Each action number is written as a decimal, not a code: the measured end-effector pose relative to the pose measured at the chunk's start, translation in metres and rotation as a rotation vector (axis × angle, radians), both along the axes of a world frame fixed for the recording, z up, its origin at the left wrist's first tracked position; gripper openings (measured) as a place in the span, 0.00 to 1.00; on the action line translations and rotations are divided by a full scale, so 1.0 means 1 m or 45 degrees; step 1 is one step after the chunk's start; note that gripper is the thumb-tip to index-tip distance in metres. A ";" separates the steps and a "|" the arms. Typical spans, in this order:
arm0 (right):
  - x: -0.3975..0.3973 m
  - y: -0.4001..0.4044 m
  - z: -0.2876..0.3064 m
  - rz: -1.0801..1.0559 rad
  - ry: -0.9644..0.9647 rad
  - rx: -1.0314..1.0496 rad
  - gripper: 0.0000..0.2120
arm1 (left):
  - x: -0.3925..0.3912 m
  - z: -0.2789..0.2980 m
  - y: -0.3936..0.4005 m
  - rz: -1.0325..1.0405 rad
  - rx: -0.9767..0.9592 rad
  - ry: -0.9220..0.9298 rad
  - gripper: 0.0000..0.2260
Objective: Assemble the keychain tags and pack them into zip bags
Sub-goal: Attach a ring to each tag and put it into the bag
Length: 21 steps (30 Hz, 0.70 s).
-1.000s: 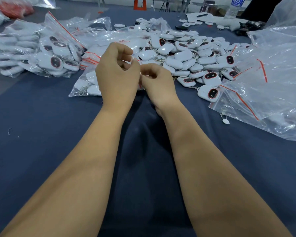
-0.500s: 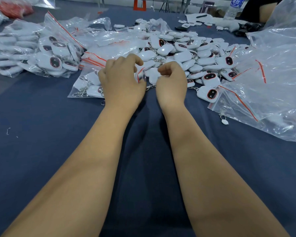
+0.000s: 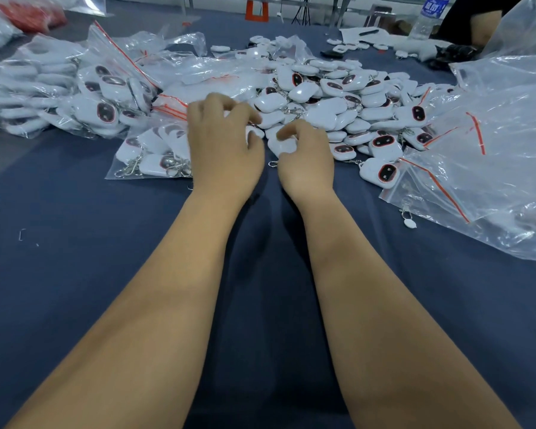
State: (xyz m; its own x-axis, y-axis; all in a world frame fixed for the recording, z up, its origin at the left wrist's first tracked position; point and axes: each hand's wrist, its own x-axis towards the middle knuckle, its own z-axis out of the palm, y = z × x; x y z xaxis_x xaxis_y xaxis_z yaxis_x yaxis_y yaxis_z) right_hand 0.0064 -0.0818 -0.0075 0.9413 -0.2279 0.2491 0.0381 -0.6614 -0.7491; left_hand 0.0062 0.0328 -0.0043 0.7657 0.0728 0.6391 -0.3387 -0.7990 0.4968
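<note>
A dark blue cloth (image 3: 75,274) covers the table, likely so small white parts show up; across the upper middle of the frame lies the heap of loose white tags (image 3: 338,103), dumped within easy reach; empty zip bags (image 3: 492,150) wait at the right, filled bags (image 3: 59,94) at the upper left, one packed bag (image 3: 149,153) just left of centre. The left hand (image 3: 223,150) hovers with fingers spread and loosely bent, grasping nothing; the right hand (image 3: 307,159) curls over a tag at the heap's near edge, though whether it grips one I cannot tell.
</note>
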 end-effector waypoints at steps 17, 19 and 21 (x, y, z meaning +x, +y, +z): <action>0.001 0.003 0.013 0.166 -0.110 1.219 0.19 | -0.001 0.004 -0.011 -0.311 -0.404 0.417 0.21; 0.001 0.003 0.012 0.160 -0.140 1.221 0.19 | 0.000 0.003 -0.012 -0.311 -0.365 0.406 0.20; 0.000 0.002 0.013 0.132 -0.138 1.251 0.18 | 0.000 0.002 -0.012 -0.306 -0.419 0.405 0.20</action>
